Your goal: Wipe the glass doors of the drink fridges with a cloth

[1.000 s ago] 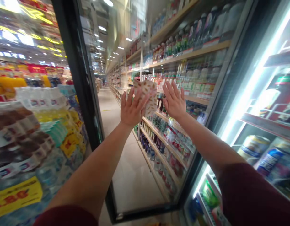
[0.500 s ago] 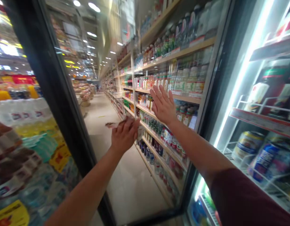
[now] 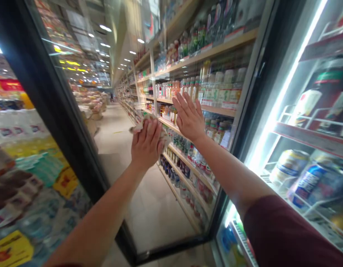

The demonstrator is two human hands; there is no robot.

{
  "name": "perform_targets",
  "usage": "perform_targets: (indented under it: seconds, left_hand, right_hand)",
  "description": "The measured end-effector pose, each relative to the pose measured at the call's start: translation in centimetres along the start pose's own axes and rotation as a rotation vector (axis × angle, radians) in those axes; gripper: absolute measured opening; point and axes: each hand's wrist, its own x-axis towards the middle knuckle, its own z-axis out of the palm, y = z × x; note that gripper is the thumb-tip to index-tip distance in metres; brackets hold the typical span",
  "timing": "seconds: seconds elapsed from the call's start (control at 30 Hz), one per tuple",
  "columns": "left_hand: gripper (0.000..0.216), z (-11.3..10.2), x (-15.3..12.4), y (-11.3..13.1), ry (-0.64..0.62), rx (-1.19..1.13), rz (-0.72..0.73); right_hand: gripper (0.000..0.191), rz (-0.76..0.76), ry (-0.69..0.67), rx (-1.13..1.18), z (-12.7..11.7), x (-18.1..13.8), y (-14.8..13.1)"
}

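Observation:
In front of me hangs a glass door [image 3: 160, 207] with a black frame [image 3: 74, 129], swung open beside a lit fridge. My left hand [image 3: 147, 139] presses a crumpled, light patterned cloth [image 3: 138, 128] to the glass. Its palm covers most of the cloth, and edges stick out on both sides of the fingers. To the right and slightly higher, my right hand [image 3: 188, 116] is laid flat against the pane with fingers outstretched, holding nothing. Through the glass stand shelves of bottles [image 3: 221, 89].
On the right, the fridge holds cans [image 3: 307, 185] on wire racks and dark bottles [image 3: 327, 96] above. Stacked packs of drinks [image 3: 21, 129] with a yellow sign [image 3: 12, 248] stand left of the door frame. A tiled aisle [image 3: 113, 129] runs back beyond the glass.
My left hand and the cloth have shifted upward on the glass, and the fingers now lie flatter and point up. My right hand stays spread on the pane. The view has tilted slightly.

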Motion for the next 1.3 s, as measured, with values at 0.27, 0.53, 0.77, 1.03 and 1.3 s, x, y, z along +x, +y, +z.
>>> perform_targets:
  seconds: [0.27, 0.53, 0.77, 1.03, 1.3]
  left_hand:
    - [0.068, -0.2, 4.7, 0.4, 0.042, -0.004, -0.131]
    - [0.064, -0.1, 5.3, -1.1, -0.052, -0.006, 0.049]
    - [0.069, 0.3, 3.3, -1.5, 0.022, 0.008, -0.145]
    - [0.065, -1.7, 3.5, -4.5, -0.079, -0.002, -0.048]
    - [0.065, -1.5, -5.9, -3.2, -0.125, -0.017, -0.281]
  right_hand:
    - [0.060, 0.008, 0.004, 0.022, 0.6, 0.1, -0.1]
    - [0.061, 0.002, -0.009, 0.020, 0.9, 0.1, 0.1]
    - [0.061, 0.019, -0.036, 0.014, 1.0, 0.2, 0.1]
    - [0.062, 0.015, -0.023, 0.043, 1.0, 0.1, 0.2]
    - [0.063, 0.015, -0.013, 0.088, 0.9, 0.0, 0.1]
